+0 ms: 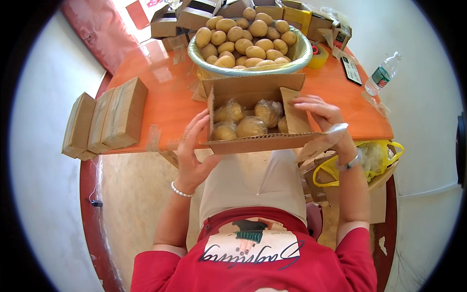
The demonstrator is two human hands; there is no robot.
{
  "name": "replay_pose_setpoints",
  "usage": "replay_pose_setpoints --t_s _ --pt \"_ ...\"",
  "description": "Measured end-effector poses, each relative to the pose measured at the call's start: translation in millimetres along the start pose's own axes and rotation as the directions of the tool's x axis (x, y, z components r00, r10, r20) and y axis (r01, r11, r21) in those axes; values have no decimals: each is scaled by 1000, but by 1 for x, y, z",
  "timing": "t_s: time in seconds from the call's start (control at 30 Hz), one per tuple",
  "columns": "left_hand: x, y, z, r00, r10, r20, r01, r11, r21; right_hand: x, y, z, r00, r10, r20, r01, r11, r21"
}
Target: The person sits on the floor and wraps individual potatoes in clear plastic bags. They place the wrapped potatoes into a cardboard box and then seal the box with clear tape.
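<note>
An open cardboard box [251, 145] sits at the table's near edge, with several potatoes [251, 126] in clear plastic wrap inside. Its back flap [255, 83] stands up, while the right end flap [294, 111] leans inward over part of the contents. My left hand [193, 149] is beside the left wall, fingertips against it and thumb spread apart near the lower front corner. On the other side, the fingertips of my right hand [321, 113] reach the top of the right flap; its thumb is hidden. A piece of cardboard with clear tape [323, 140] hangs beneath my right wrist.
Behind the box stands a plastic-lined basin [250, 72] heaped with loose potatoes. Closed, taped boxes [122, 113] line the left side; open boxes [197, 14] sit at the back. A tape roll [318, 58], a phone [351, 70] and a plastic bottle [382, 75] are at right.
</note>
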State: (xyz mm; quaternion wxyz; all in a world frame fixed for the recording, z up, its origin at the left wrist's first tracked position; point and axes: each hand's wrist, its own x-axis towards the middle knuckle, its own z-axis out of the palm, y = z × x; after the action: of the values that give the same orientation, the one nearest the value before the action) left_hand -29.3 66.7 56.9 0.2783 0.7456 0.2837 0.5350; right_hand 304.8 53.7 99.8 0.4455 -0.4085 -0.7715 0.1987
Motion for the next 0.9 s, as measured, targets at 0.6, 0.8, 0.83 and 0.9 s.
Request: replay_pose_setpoints --t_s 0.6,0.8,0.83,0.9 --pt "4 5 2 998 5 64 -20 969 247 -12 22 7 998 -60 -34 52 975 -216" --pt "3 0 2 1000 6 27 -11 983 181 -15 9 8 969 238 -73 -239 971 -15" --pt "3 0 2 1000 7 27 -12 984 180 -14 10 8 963 257 -87 -254 966 37" --pt "3 -1 2 1000 7 22 -11 984 180 -16 8 6 951 300 -75 -293 951 97"
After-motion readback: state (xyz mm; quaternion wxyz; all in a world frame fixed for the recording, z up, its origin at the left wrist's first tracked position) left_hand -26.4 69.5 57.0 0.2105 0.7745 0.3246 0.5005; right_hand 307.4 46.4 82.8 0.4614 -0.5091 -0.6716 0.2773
